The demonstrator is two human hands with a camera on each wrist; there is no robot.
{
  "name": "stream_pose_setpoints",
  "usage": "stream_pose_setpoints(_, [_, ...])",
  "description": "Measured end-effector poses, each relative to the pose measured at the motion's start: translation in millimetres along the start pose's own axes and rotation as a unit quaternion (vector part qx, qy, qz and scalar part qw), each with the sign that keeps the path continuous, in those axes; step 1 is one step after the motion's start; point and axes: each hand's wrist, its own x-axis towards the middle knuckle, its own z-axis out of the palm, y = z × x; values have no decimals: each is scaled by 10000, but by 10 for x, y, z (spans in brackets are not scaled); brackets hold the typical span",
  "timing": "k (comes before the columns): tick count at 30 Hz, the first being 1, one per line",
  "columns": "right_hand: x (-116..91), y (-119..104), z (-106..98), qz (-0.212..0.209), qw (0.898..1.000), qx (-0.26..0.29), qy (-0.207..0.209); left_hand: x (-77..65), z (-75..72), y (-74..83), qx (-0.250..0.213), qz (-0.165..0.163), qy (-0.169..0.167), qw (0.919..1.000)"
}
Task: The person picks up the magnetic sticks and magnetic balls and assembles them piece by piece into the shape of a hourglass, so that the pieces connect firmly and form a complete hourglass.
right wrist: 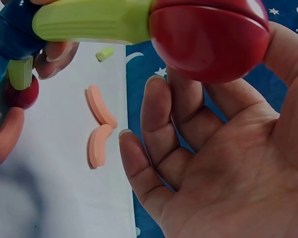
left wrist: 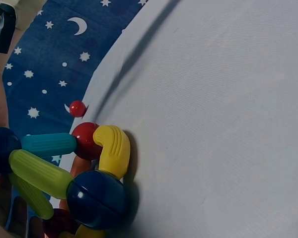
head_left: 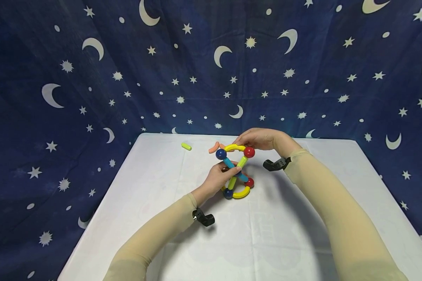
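A ball-and-rod structure (head_left: 242, 161) of red and dark blue balls, straight green and blue rods and yellow arcs stands over the white table. My left hand (head_left: 220, 176) grips its middle, the thumb lying over the crossing rods. Behind its top is my right hand (head_left: 258, 138), fingers curved around the upper red ball (right wrist: 208, 39); the ball hides the tips of thumb and forefinger. In the left wrist view, a yellow arc (left wrist: 113, 151) and a dark blue ball (left wrist: 97, 198) form its low end, close over the cloth. An orange arc (right wrist: 7, 139) joins its base.
Two loose orange arcs (right wrist: 99, 146) lie on the table behind the structure. Farther left is a short green rod (head_left: 186, 146). A dark blue curtain (head_left: 197, 70) with moons and stars hangs at the table's back edge. Each wrist carries a black camera (head_left: 276, 164).
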Motion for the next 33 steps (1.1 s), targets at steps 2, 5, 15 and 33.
stream_pose_setpoints(2, [-6, 10, -7, 0, 10000, 7, 16, 1, 3, 3, 41, -38, 19, 10000])
stream_pose_setpoints(5, [-15, 25, -10, 37, 10000, 46, 45, -4, 4, 10, 105, -112, 45, 9999])
stream_pose_setpoints(15, [-16, 53, 8, 107, 9998, 143, 87, -6, 3, 6, 93, -89, 24, 9999])
stream_pose_setpoints(33, [-36, 74, 31, 175, 9991, 299, 238, -174, -74, -49, 2285, 331, 191, 9728])
